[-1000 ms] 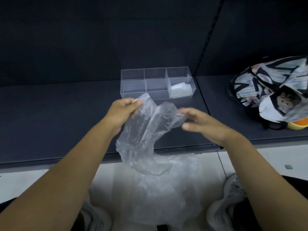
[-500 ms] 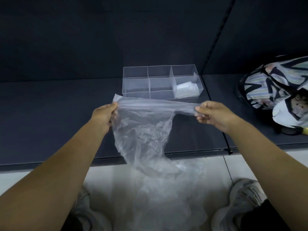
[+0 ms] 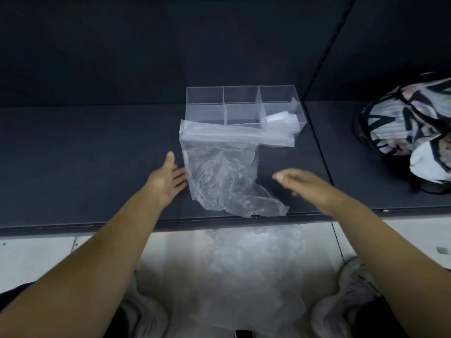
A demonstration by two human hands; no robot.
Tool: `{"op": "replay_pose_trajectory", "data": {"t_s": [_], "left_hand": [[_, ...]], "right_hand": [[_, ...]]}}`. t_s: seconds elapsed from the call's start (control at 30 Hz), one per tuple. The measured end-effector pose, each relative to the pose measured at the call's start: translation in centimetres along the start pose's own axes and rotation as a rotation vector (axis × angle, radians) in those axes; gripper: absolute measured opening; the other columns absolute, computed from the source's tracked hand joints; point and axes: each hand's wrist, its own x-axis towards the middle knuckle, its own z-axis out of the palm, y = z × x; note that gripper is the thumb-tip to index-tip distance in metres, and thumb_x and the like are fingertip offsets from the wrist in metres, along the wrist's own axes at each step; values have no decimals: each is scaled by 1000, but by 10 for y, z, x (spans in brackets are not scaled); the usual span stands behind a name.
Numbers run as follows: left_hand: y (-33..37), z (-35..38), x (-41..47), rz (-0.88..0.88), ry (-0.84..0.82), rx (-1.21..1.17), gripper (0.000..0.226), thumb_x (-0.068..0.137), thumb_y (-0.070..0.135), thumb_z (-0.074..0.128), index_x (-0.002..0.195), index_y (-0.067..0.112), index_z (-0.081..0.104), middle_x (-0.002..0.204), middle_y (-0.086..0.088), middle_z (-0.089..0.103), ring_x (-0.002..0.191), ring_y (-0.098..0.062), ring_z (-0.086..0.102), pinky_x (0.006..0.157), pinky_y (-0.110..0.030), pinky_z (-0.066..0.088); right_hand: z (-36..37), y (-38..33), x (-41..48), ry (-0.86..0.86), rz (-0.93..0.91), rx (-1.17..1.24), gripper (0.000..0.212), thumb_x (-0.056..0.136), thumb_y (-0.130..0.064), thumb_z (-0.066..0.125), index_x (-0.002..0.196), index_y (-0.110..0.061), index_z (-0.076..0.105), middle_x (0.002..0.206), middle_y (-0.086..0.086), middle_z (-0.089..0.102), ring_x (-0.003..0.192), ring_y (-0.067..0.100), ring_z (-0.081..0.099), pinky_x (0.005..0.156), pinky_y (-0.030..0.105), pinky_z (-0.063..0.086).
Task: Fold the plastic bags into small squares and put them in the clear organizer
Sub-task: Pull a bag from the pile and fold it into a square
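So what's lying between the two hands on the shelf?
Head view: the plastic bag lies spread on the dark shelf between the left hand and right hand, with a bare strip of shelf beside the right one.

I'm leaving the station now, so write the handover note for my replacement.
Left hand: open, flat on the shelf beside the plastic bag's left edge.
Right hand: open, holds nothing, right of the bag.
Bag lies unfolded on the shelf before the clear organizer.
Done: one folded bag in the organizer's right end.
Left: fold this bag, stow it, then the pile on the floor.
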Motion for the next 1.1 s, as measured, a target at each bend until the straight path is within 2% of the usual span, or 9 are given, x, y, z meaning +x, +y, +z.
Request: {"op": "replay_pose_trajectory", "data": {"t_s": [0.07, 0.2, 0.4, 0.5, 0.6, 0.73, 0.93, 1.03, 1.1], "left_hand": [[-21, -2, -12, -44, -32, 32, 59, 96, 45, 49, 136, 2, 43, 125, -10, 57, 107, -21, 57, 93, -35, 48], [-47, 3, -28, -58, -6, 131, 20, 94, 22, 61, 106, 7, 61, 106, -11, 66, 91, -20, 64, 80, -32, 51], [-49, 15, -26, -75, 117, 75, 11, 90, 17, 66, 95, 8, 62, 84, -5, 64, 73, -16, 61, 59, -26, 50], [-49, 8, -20, -93, 138, -14, 10, 91, 19, 65, 93, 10, 60, 90, -5, 65, 78, -16, 63, 67, -28, 51], [-52, 1, -18, -94, 83, -57, 9, 92, 18, 64, 94, 10, 62, 94, -6, 67, 85, -18, 65, 75, -30, 51], [-58, 1, -22, -118, 64, -117, 14, 96, 20, 56, 96, 7, 61, 91, -5, 66, 85, -19, 65, 73, -31, 51], [-69, -3, -37, -191, -36, -55, 27, 93, 32, 60, 101, 6, 58, 99, -8, 70, 90, -20, 70, 68, -30, 56], [-77, -1, -42, -193, -37, -34, 18, 96, 24, 58, 99, 6, 61, 85, -5, 75, 80, -15, 71, 64, -26, 55], [-80, -1, -44, -163, -50, -50, 14, 95, 20, 58, 98, 7, 63, 87, -4, 74, 81, -14, 71, 66, -25, 53]], "right_hand": [[13, 13, -8, -36, 70, -80, 43, 75, -56, 67, 110, -31, 62, 108, -12, 61, 101, 4, 57, 78, 19, 42], [34, 34, -11, 167, 191, -125, 36, 81, -43, 72, 106, -23, 55, 98, -5, 59, 87, 12, 59, 67, 24, 45], [52, 47, -7, 432, 183, 194, 15, 87, 2, 61, 101, -3, 63, 84, 9, 65, 63, 18, 63, 49, 18, 51], [35, 54, -6, 659, 145, 343, 19, 91, 9, 47, 102, 1, 61, 85, 11, 61, 62, 19, 57, 50, 20, 50], [19, 62, -7, 770, 123, 420, 11, 92, 5, 54, 98, -4, 56, 85, 15, 62, 56, 17, 60, 48, 19, 51], [22, 69, -5, 717, 174, 468, 8, 93, -6, 59, 100, -2, 59, 72, 13, 66, 47, 11, 64, 48, 22, 54], [26, 70, -8, 541, 177, 819, 29, 90, 7, 55, 118, -2, 52, 98, 17, 62, 80, 26, 67, 83, 39, 55], [16, 68, -8, 426, 217, 998, 21, 96, -17, 54, 115, -8, 53, 105, 15, 62, 89, 29, 66, 83, 41, 54], [12, 66, -3, 471, 275, 970, 24, 92, -26, 63, 108, -10, 55, 102, 12, 65, 87, 25, 67, 80, 38, 56]]}}
